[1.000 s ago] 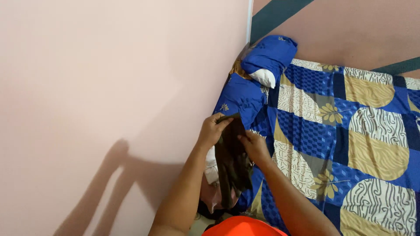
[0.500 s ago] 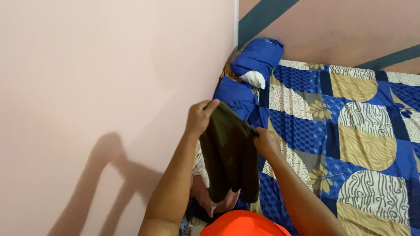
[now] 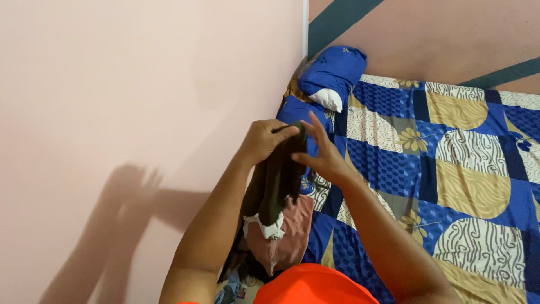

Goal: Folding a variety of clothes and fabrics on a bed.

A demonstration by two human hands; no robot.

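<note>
A dark olive garment (image 3: 277, 180) hangs folded lengthwise from my left hand (image 3: 264, 139), which grips its top edge. My right hand (image 3: 319, 154) is beside it with fingers spread, the thumb and fingertips touching the cloth's upper right side. Both hands are above the left edge of a bed with a blue, cream and tan patterned sheet (image 3: 427, 169). Under the hanging garment lies a pile of clothes with a dusty pink piece (image 3: 284, 236) and a white piece (image 3: 270, 228).
A blue pillow (image 3: 333, 70) with a white end and a second blue cushion (image 3: 298, 112) sit in the corner at the bed's head. A pale pink wall (image 3: 140, 112) runs along the left. My orange shirt (image 3: 315, 287) fills the bottom edge.
The garment was spread wide between both hands; now it is gathered narrow under my left hand. My right hand has let go of its corner and opened against the cloth.
</note>
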